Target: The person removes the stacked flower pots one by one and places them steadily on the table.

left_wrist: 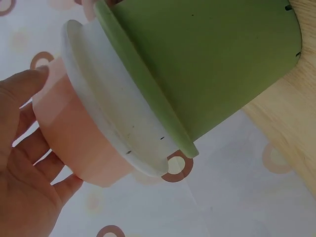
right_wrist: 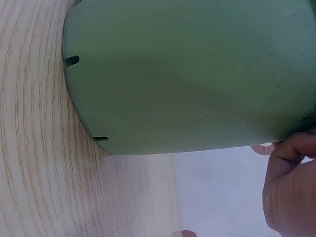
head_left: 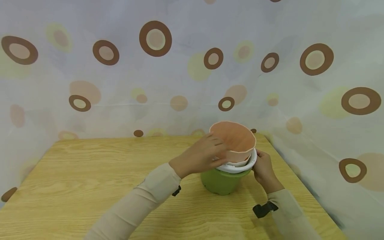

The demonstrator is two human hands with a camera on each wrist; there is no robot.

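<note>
A nested stack of flowerpots stands on the wooden table. The green flowerpot (head_left: 222, 183) is outermost, a white flowerpot (head_left: 237, 169) sits inside it, and a pink flowerpot (head_left: 235, 133) with a wavy rim rises tilted from the top. Between the pink and white ones, another pale rim shows. My left hand (head_left: 204, 155) grips the pink flowerpot near its rim; the left wrist view has thumb and fingers spread around its side. On the stack's right, my right hand (head_left: 264, 166) holds the rim of the green flowerpot, fingers curled under it in the right wrist view.
The light wooden table (head_left: 90, 186) extends far to the left of the stack. Behind it and along the right side hangs a pale sheet (head_left: 180, 83) printed with brown rings and coloured dots. The table's right edge (head_left: 303, 186) runs close past the right hand.
</note>
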